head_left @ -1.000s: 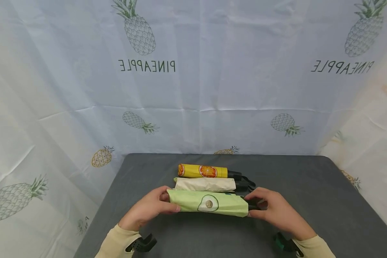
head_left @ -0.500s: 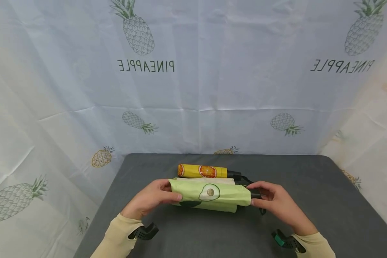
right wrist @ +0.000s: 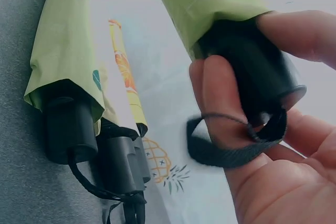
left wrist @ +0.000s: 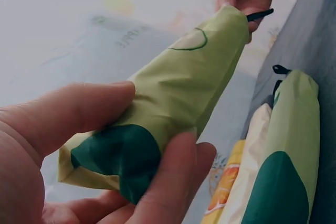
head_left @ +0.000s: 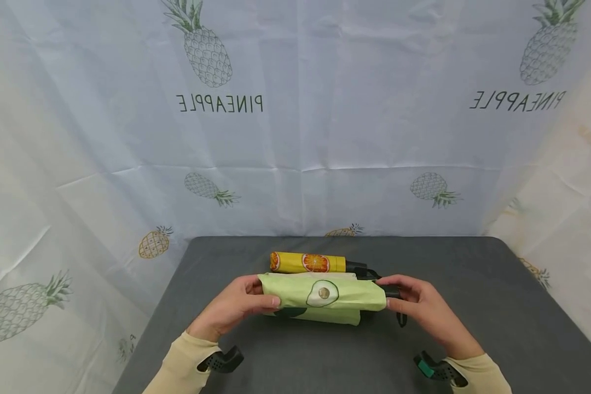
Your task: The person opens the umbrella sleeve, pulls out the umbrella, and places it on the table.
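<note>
My left hand (head_left: 231, 303) pinches the left end of a folded light-green umbrella (head_left: 352, 295) with an avocado print. At its other end, my right hand (head_left: 423, 309) holds the black handle (right wrist: 257, 61), from which a black wrist strap (right wrist: 220, 153) hangs. The umbrella lies crosswise, raised above the table. Beneath it, partly covered in the head view, a second green avocado umbrella (head_left: 330, 316) rests on the table. In the right wrist view this lower umbrella's black handle (right wrist: 71, 129) shows clearly.
Behind the second green umbrella lie a cream umbrella (head_left: 320, 275) and a yellow one with orange slices (head_left: 332, 264), side by side on the dark grey table (head_left: 325, 361). A pale pineapple-print cloth (head_left: 354, 137) hangs around the back and sides.
Both hands have lifted the held green umbrella up from its lower position in the head view. The second green umbrella now shows below it. In the last half second, little has moved.
</note>
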Available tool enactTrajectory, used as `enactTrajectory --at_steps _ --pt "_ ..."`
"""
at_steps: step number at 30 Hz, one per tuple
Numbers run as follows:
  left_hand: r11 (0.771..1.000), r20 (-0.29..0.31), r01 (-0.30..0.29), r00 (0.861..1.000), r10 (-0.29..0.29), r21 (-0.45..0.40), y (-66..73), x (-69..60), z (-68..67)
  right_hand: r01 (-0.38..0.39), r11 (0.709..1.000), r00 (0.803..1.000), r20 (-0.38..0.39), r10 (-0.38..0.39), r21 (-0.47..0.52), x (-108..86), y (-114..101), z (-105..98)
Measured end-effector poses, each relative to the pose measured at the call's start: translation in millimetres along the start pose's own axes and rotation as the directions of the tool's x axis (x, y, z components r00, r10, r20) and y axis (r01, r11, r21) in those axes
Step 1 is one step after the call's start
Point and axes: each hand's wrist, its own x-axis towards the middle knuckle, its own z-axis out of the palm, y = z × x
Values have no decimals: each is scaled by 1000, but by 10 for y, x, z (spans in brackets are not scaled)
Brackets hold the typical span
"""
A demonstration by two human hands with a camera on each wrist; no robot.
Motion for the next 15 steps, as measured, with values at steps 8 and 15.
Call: enactTrajectory --at_steps 8,15 --pt "1000 -53 -6 999 6 -6 3 28 90 -53 998 998 -42 53 -14 45 37 36" --pt "999 -73 -2 997 -1 -44 2 41 112 -51 998 995 -88 49 -28 52 31 47"
